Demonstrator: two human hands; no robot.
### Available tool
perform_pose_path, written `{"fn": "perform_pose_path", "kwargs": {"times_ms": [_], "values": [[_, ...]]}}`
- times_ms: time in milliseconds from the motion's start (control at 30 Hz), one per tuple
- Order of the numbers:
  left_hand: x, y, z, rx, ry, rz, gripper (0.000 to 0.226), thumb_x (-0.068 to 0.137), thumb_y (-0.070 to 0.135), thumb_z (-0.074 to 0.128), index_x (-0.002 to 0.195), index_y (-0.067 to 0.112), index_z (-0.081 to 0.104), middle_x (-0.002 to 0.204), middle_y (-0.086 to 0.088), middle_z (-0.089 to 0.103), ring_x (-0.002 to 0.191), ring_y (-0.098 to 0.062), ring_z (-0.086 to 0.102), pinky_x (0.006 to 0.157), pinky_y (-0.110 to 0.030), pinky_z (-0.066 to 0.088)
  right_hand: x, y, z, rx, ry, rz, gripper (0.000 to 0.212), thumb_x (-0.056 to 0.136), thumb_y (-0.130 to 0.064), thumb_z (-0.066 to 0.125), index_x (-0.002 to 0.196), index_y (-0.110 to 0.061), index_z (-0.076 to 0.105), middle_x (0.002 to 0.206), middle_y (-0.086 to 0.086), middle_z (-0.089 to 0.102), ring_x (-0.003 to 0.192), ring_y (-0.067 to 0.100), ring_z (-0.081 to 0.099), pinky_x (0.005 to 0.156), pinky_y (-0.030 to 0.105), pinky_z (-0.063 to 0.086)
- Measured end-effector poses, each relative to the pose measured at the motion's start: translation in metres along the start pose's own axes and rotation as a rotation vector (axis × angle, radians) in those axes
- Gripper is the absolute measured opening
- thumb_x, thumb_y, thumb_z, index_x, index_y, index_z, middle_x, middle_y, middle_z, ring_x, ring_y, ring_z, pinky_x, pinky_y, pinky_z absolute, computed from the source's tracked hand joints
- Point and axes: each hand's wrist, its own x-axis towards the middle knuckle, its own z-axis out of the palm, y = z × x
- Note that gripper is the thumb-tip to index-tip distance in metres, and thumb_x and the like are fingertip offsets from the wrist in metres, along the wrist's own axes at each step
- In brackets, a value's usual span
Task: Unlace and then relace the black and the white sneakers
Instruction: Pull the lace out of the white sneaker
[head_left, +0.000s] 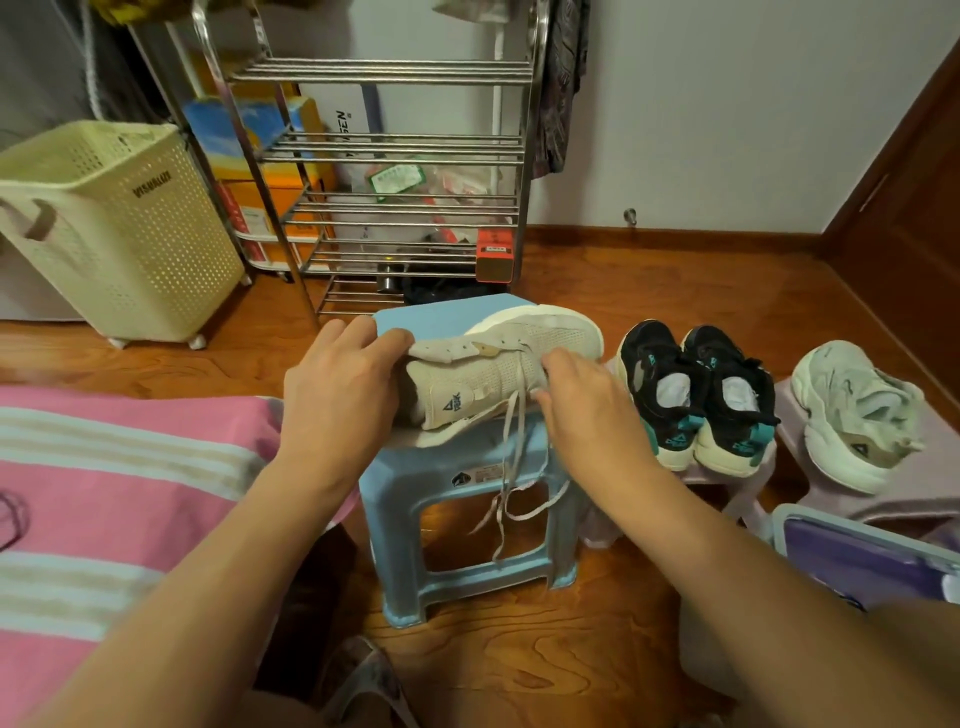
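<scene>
Working the white Peak sneaker (498, 364), lying on its side on the blue plastic stool (462, 499), sole facing away, tongue and logo toward camera. Left hand (337, 384) gripping the heel end, fingers curled over the collar, steadying the shoe. Right hand (582, 395) resting at the eyelet area, fingers bent down onto the lace rows; whether pinching a lace strand or only pressing on the upper, cannot tell. White lace (511, 493) hanging loose in long strands over the stool front, still threaded through the upper near the right hand.

Step judged as unlacing the white sneaker, partway done: ends loose, several rows apparently still threaded. Next move calling for hooking a fingertip under the topmost crossing and pulling slack through eyelet by eyelet, left hand bracing against the pull to stop the shoe sliding off the stool.

Black sneakers (696, 395) standing as a pair just right of the stool on a pale lilac stool (737, 478), not yet touched. Second white sneaker (852, 415) waiting further right
</scene>
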Motion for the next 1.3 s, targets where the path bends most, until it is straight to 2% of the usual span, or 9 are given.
{"fn": "perform_pose_path", "kwargs": {"times_ms": [167,433,633,767,900,967,1133,1200,1300], "values": [[0.002,0.000,-0.001,0.005,0.003,-0.012,0.021,0.085,0.007,0.062,0.102,0.017,0.069,0.082,-0.003,0.054,0.078,-0.025,0.047,0.046,-0.026,0.023,0.017,0.016,-0.018,-0.096,-0.045,-0.137,0.017,0.072,0.004,0.078,0.079,-0.008,0.068,0.074,0.003,0.053,0.067,0.025,0.054,0.056,0.036,0.050],[0.001,0.005,-0.002,-0.010,0.014,-0.019,0.022,0.084,0.004,0.061,0.101,0.014,0.070,0.080,-0.005,0.054,0.077,-0.028,0.047,0.047,-0.030,0.029,-0.001,-0.002,-0.013,-0.008,-0.116,0.031,0.022,0.096,-0.028,0.061,0.111,-0.013,0.054,0.101,-0.002,0.046,0.091,0.014,0.040,0.075,0.027,0.030],[0.002,0.004,-0.002,-0.010,0.012,-0.023,0.020,0.084,0.007,0.059,0.099,0.014,0.070,0.081,-0.005,0.056,0.077,-0.028,0.048,0.048,-0.029,0.028,-0.002,-0.011,-0.009,-0.047,-0.142,0.089,0.039,0.091,-0.038,0.066,0.116,-0.012,0.053,0.109,0.002,0.050,0.097,0.019,0.047,0.078,0.031,0.041],[0.002,0.005,-0.003,-0.018,0.010,-0.015,0.023,0.083,0.006,0.056,0.099,0.014,0.070,0.080,-0.005,0.056,0.076,-0.027,0.048,0.048,-0.027,0.025,-0.001,-0.009,0.001,-0.202,-0.019,-0.028,0.031,0.065,-0.009,0.090,0.083,-0.010,0.066,0.080,0.005,0.058,0.070,0.024,0.060,0.058,0.033,0.046],[0.001,0.002,-0.003,0.015,-0.011,-0.005,0.022,0.082,0.004,0.059,0.098,0.015,0.069,0.080,-0.004,0.053,0.077,-0.027,0.048,0.048,-0.023,0.017,0.002,0.000,-0.004,-0.160,0.056,-0.202,0.022,0.064,0.003,0.081,0.073,-0.011,0.067,0.071,0.002,0.057,0.064,0.024,0.054,0.057,0.030,0.037],[0.004,-0.003,-0.003,0.036,-0.019,-0.015,0.021,0.082,0.003,0.061,0.099,0.014,0.068,0.081,-0.005,0.054,0.078,-0.028,0.049,0.047,-0.025,0.020,-0.003,0.026,-0.012,-0.249,0.006,-0.066,0.016,0.075,0.001,0.070,0.083,-0.013,0.069,0.079,0.000,0.059,0.070,0.019,0.052,0.061,0.032,0.045],[0.007,0.001,-0.005,0.024,-0.019,0.006,0.023,0.085,0.005,0.055,0.100,0.012,0.070,0.083,-0.007,0.058,0.079,-0.030,0.052,0.049,-0.027,0.023,-0.078,0.143,-0.047,-0.382,-0.510,0.814,0.017,0.088,-0.016,0.062,0.101,-0.008,0.070,0.097,0.010,0.068,0.084,0.029,0.064,0.068,0.034,0.049],[0.010,0.004,-0.004,0.024,-0.020,0.002,0.022,0.085,0.005,0.056,0.100,0.012,0.070,0.083,-0.007,0.059,0.078,-0.030,0.051,0.048,-0.028,0.026,-0.088,0.142,-0.039,-0.451,-0.647,0.787,0.024,0.087,-0.022,0.066,0.109,-0.012,0.069,0.097,0.006,0.064,0.091,0.027,0.065,0.072,0.035,0.052],[0.009,0.005,-0.003,0.029,-0.027,-0.010,0.020,0.085,0.003,0.061,0.100,0.012,0.070,0.083,-0.007,0.058,0.078,-0.030,0.050,0.048,-0.028,0.026,-0.066,0.100,-0.028,-0.316,-0.272,0.472,0.033,0.092,-0.026,0.065,0.121,-0.012,0.059,0.112,0.007,0.056,0.103,0.025,0.057,0.082,0.036,0.051]]}}
